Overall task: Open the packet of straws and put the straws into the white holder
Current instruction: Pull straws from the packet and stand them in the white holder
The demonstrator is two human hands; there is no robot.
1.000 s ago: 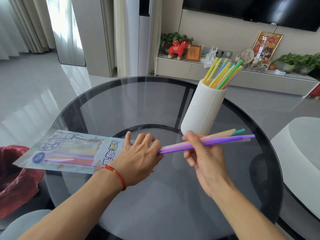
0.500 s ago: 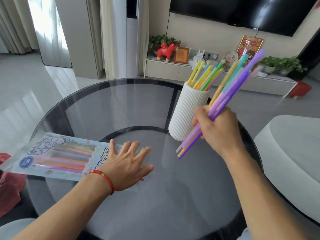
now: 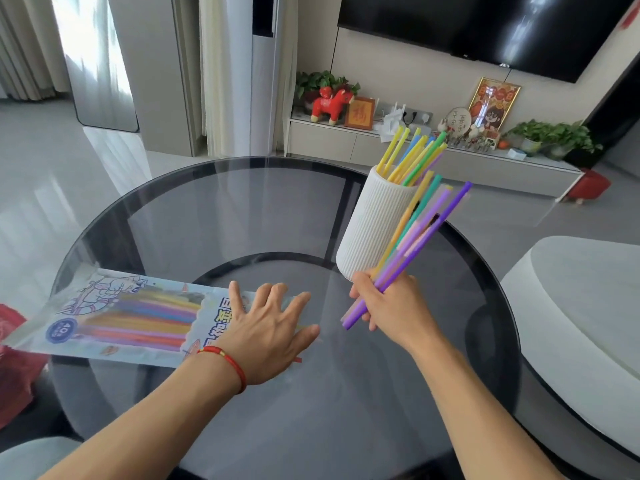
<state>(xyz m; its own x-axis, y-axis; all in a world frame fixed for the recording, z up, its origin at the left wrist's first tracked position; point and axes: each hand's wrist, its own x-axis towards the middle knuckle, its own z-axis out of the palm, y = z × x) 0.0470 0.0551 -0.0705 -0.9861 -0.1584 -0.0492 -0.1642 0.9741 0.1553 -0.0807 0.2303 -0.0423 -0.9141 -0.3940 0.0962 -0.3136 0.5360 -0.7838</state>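
- Right hand [image 3: 391,306]: closed in a fist around a bundle of straws [image 3: 412,237], gripping them near their lower ends. The bundle slants up toward 1 o'clock; purple, teal, yellow and pink straws are visible in it, somewhat blurred.
- The held bundle crosses in front of the right side of the white holder [image 3: 374,226]; whether it touches the holder cannot be told.
- White holder: ribbed cylinder, standing on the glass table [image 3: 242,209] at about 1 o'clock from table centre. It contains straws already placed [image 3: 414,155], yellow, blue and green, fanning out above the rim.
- Left hand [image 3: 266,334]: fingers spread wide, palm down, pressed flat on the right end of the packet [image 3: 121,317]. A red cord bracelet [image 3: 228,362] circles the wrist.
- Packet: lies flat at the table's 9 o'clock edge, its left end overhanging. Coloured straws are visible through its clear window.
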